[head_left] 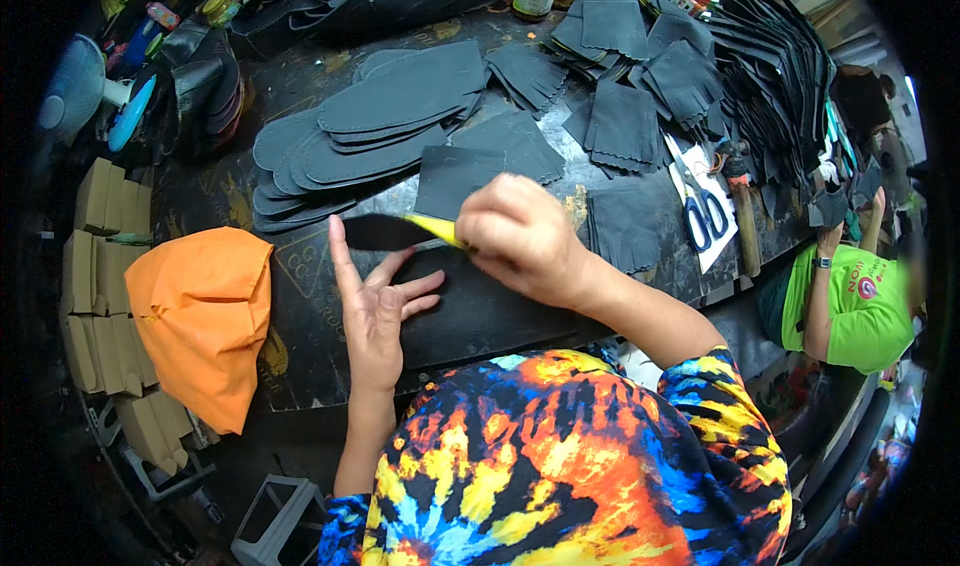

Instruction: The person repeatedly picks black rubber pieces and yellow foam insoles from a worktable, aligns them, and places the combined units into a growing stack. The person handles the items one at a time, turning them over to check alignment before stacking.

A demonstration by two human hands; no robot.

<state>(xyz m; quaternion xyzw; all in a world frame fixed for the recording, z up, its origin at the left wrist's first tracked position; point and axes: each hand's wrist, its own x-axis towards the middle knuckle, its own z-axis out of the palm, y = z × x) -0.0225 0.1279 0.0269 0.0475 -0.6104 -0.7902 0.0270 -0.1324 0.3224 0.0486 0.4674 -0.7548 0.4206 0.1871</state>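
Note:
My left hand (372, 301) lies flat with fingers spread on a black sheet of material (480, 311) on the dark worktable (300, 366). My right hand (520, 236) is closed around a yellow-handled tool (432, 228), its tip over a black sole-shaped piece (385, 232) just beyond my left fingers. A dark grey square piece (455, 178) lies right behind my right hand.
Grey insole shapes (380, 116) are stacked at the back, scalloped black pieces (625, 116) to the right. Blue-handled scissors (705, 211) and a hammer (745, 216) lie on the right. An orange cloth (205, 316) and cardboard boxes (100, 266) sit left. A person in a green shirt (850, 306) sits right.

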